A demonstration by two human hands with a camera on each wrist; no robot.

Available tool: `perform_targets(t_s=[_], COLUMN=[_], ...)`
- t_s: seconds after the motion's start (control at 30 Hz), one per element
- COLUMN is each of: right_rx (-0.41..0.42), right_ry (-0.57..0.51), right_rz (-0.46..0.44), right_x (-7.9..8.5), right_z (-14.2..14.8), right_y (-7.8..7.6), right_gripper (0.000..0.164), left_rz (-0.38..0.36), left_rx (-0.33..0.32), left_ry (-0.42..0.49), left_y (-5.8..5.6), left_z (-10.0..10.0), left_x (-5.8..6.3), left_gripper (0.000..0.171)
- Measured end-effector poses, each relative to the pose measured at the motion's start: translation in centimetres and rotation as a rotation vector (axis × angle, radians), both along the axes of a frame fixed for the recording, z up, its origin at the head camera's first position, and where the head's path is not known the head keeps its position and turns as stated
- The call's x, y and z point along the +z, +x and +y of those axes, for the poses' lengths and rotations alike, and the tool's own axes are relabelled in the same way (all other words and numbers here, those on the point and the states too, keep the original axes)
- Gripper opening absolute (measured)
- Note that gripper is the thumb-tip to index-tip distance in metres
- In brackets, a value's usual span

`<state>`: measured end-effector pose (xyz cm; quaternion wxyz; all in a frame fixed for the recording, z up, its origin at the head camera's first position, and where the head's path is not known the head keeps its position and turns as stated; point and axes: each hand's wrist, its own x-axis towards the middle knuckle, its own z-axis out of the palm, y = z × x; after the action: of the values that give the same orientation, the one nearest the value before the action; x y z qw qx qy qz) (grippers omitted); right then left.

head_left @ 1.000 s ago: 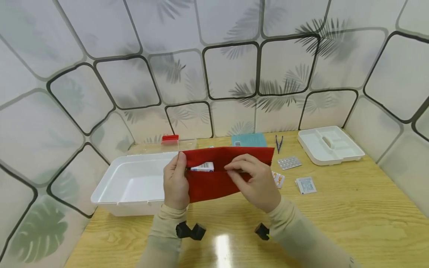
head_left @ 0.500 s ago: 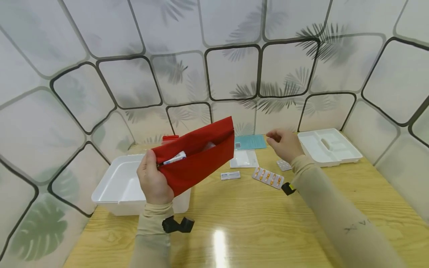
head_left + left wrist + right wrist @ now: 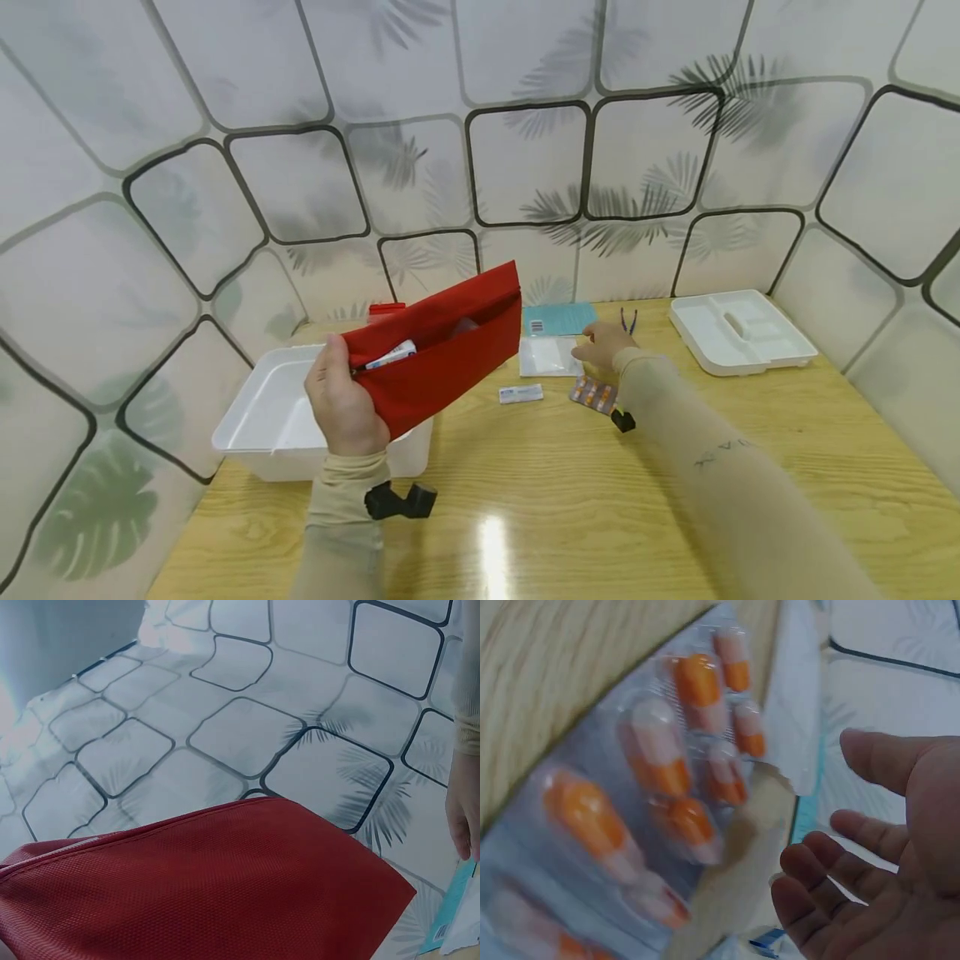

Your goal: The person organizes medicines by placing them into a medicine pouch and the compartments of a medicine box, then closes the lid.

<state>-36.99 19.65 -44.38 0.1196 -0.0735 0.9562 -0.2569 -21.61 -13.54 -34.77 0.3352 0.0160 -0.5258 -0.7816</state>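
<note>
My left hand (image 3: 345, 404) grips the left end of a red zip pouch (image 3: 450, 375), held tilted above the table with its right end higher. The mouth gapes, showing a small white printed box (image 3: 392, 354) and something clear (image 3: 465, 326) inside. In the left wrist view the red fabric (image 3: 225, 885) fills the lower part. My right hand (image 3: 604, 343) reaches over the far table, fingers apart and holding nothing. It is beside a flat white packet (image 3: 546, 357), just beyond a blister pack of orange-and-white capsules (image 3: 589, 395), which looms large in the right wrist view.
A white plastic bin (image 3: 270, 396) stands at left, partly behind the pouch. Behind it is a red clasp (image 3: 386, 308). A small white sachet (image 3: 521, 394) lies mid-table. A teal packet (image 3: 561, 318), blue tweezers (image 3: 628, 321) and a white divided tray (image 3: 742, 332) are at the back.
My right hand left the pouch opening, went out to the right, then moved slightly left and down toward the white packet. My left hand shifted left and tilted the pouch.
</note>
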Motion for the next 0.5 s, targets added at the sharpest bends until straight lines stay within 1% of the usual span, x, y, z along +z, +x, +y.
perform_targets(t_s=[0.13, 0.2, 0.27, 0.4, 0.5], right_rx=[0.048, 0.069, 0.085, 0.078, 0.075], right_ry=[0.031, 0.066, 0.102, 0.125, 0.142], right_rz=[0.011, 0.03, 0.046, 0.038, 0.025], right_x=[-1.7, -2.5, -3.1, -3.6, -3.4], right_z=[-0.8, -1.2, -1.6, -2.0, -2.2], right_y=[-1.3, -1.9, -2.3, -2.8, -2.7], right_gripper=[0.077, 0.086, 0.092, 0.095, 0.095], left_rz=[0.007, 0.007, -0.001, -0.004, 0.009], left_rx=[-0.02, -0.025, -0.03, -0.035, -0.039], left_ry=[-0.015, -0.025, -0.038, -0.049, -0.046], left_y=[0.0, 0.0, 0.1, 0.0, 0.0], left_z=[0.1, 0.2, 0.2, 0.2, 0.2], left_x=[0.0, 0.0, 0.0, 0.0, -0.1], left_gripper=[0.044, 0.044, 0.045, 0.046, 0.046])
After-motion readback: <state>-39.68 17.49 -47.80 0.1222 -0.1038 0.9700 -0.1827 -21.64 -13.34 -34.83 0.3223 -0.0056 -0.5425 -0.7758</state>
